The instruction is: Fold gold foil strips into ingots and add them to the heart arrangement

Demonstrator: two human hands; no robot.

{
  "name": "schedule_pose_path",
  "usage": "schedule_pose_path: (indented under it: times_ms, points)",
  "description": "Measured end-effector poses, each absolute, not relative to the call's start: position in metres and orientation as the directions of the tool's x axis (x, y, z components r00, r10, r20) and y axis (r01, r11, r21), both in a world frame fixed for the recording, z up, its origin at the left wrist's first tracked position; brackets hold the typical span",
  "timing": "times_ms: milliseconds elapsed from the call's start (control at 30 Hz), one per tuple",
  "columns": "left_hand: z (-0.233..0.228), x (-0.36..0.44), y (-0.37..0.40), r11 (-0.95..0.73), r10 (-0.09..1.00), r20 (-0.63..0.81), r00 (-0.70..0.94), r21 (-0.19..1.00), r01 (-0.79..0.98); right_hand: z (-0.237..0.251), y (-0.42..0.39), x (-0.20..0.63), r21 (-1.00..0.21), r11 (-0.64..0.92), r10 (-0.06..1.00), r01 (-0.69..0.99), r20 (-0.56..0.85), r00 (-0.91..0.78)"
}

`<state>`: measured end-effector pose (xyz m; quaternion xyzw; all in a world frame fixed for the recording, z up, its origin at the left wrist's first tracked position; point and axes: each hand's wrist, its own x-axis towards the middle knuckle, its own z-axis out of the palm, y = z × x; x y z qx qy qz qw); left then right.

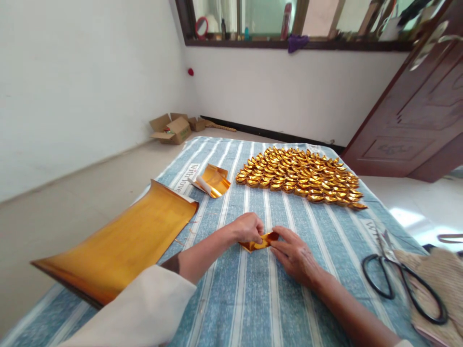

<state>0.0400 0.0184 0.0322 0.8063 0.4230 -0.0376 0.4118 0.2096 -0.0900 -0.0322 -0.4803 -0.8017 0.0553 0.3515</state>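
Head view is looking down over a blue-and-white striped cloth (253,299) that is covering a wide flat surface in a plain room with white walls (72,86) and a pale floor. At the far side, a dark-framed window sill (289,44) is holding small bottles and oddments, and a dark brown wooden door (415,115) is standing open at the far right. Open cardboard boxes (171,127) are sitting on the floor by the far left wall.

On the cloth, a broad patch of small folded gold paper ingots (302,176) is lying in tight rows at the far right. A loose, partly folded gold foil sheet (213,180) is resting just left of that patch, and a large curling gold foil sheet (123,243) is hanging over the near left edge. Black-handled scissors (401,279) are lying at the near right, beside a woven straw-coloured mat (437,279).

Near the middle of the cloth, both hands are meeting over a small folded gold paper piece (261,242). The left hand (248,227), its forearm coming out of a white sleeve (144,308), is curling knuckles-up with fingertips pinched on the piece's left end. The right hand (294,255) is lying palm-down, fingers pointing left and pressing the piece's right end against the cloth.
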Motion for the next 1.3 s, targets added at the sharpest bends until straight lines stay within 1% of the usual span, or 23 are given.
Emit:
schedule_pose_path:
  times_ms: [67, 133, 200, 233, 267, 333, 400, 500, 567, 667, 767, 833, 867, 900, 933, 967, 1000, 1033, 1067, 1133, 1167, 1233, 1300]
  points:
    - [0.032, 0.036, 0.018, -0.223, 0.655, -0.416, 0.631, 0.692, 0.687, -0.033, -0.086, 0.207, -0.552, 0.465, 0.840, 0.692, 0.523, -0.148]
    - [0.032, 0.033, 0.017, -0.137, 0.665, -0.421, 0.616, 0.743, 0.655, -0.031, -0.079, 0.206, -0.727, 0.344, 0.887, 0.593, 0.459, 0.047]
    - [0.032, 0.030, 0.018, -0.055, 0.686, -0.421, 0.594, 0.784, 0.619, -0.026, -0.071, 0.204, -0.893, 0.189, 0.937, 0.409, 0.289, 0.197]
    - [0.032, 0.028, 0.019, -0.019, 0.697, -0.420, 0.582, 0.800, 0.600, -0.023, -0.067, 0.204, -0.948, 0.111, 0.959, 0.298, 0.181, 0.217]
    - [0.032, 0.027, 0.020, 0.012, 0.707, -0.419, 0.569, 0.812, 0.583, -0.020, -0.063, 0.203, -0.981, 0.044, 0.978, 0.191, 0.081, 0.191]
    - [0.032, 0.024, 0.022, 0.064, 0.721, -0.424, 0.547, 0.828, 0.557, -0.013, -0.056, 0.202, -0.994, -0.098, 0.993, 0.045, -0.095, 0.072]
    - [0.032, 0.022, 0.025, 0.104, 0.725, -0.435, 0.534, 0.836, 0.539, -0.008, -0.050, 0.201, -0.975, -0.218, 0.975, -0.036, -0.217, -0.044]
    - [0.033, 0.019, 0.028, 0.140, 0.718, -0.448, 0.533, 0.843, 0.520, -0.004, -0.045, 0.201, -0.927, -0.356, 0.930, -0.119, -0.339, -0.145]
    - [0.034, 0.018, 0.030, 0.147, 0.712, -0.452, 0.537, 0.845, 0.515, -0.003, -0.042, 0.201, -0.894, -0.424, 0.899, -0.142, -0.397, -0.186]
    - [0.034, 0.018, 0.032, 0.119, 0.718, -0.435, 0.544, 0.846, 0.520, -0.004, -0.040, 0.201, -0.870, -0.471, 0.874, -0.148, -0.436, -0.216]
    - [0.034, 0.021, 0.034, 0.039, 0.737, -0.379, 0.560, 0.851, 0.524, -0.007, -0.040, 0.200, -0.894, -0.424, 0.899, -0.145, -0.395, -0.190]
    - [0.035, 0.024, 0.036, -0.015, 0.753, -0.337, 0.566, 0.850, 0.526, -0.009, -0.040, 0.198, -0.948, -0.303, 0.950, -0.098, -0.292, -0.108]
    - [0.036, 0.026, 0.036, -0.062, 0.767, -0.297, 0.569, 0.848, 0.526, -0.011, -0.041, 0.197, -0.979, -0.203, 0.978, -0.032, -0.201, -0.049]
    - [0.036, 0.027, 0.037, -0.150, 0.783, -0.221, 0.581, 0.840, 0.522, -0.012, -0.042, 0.197, -0.994, -0.077, 0.997, 0.071, -0.077, 0.009]
    - [0.036, 0.028, 0.037, -0.273, 0.791, -0.114, 0.602, 0.814, 0.513, -0.013, -0.043, 0.197, -0.975, 0.070, 0.995, 0.211, 0.082, 0.048]
    - [0.035, 0.029, 0.036, -0.447, 0.771, 0.042, 0.635, 0.746, 0.494, -0.013, -0.044, 0.197, -0.903, 0.219, 0.966, 0.370, 0.255, 0.050]
    - [0.032, 0.029, 0.035, -0.614, 0.714, 0.196, 0.672, 0.638, 0.466, -0.014, -0.046, 0.197, -0.779, 0.351, 0.909, 0.519, 0.416, 0.010]
    - [0.029, 0.028, 0.034, -0.731, 0.645, 0.315, 0.696, 0.520, 0.442, -0.014, -0.047, 0.197, -0.624, 0.451, 0.838, 0.638, 0.542, -0.062]
    - [0.025, 0.027, 0.032, -0.794, 0.594, 0.392, 0.702, 0.423, 0.436, -0.014, -0.049, 0.198, -0.463, 0.515, 0.770, 0.721, 0.620, -0.152]
    - [0.016, 0.022, 0.026, -0.844, 0.536, 0.462, 0.706, 0.293, 0.449, -0.014, -0.053, 0.197, -0.197, 0.572, 0.673, 0.796, 0.668, -0.318]
    - [0.011, 0.020, 0.023, -0.858, 0.513, 0.468, 0.720, 0.243, 0.453, -0.015, -0.055, 0.197, -0.108, 0.583, 0.649, 0.806, 0.658, -0.382]
    - [0.003, 0.014, 0.015, -0.875, 0.476, 0.455, 0.753, 0.160, 0.457, -0.016, -0.058, 0.194, -0.014, 0.601, 0.633, 0.799, 0.619, -0.465]
    - [-0.002, 0.008, 0.008, -0.884, 0.456, 0.421, 0.785, 0.110, 0.454, -0.017, -0.062, 0.191, 0.008, 0.625, 0.632, 0.780, 0.581, -0.513]
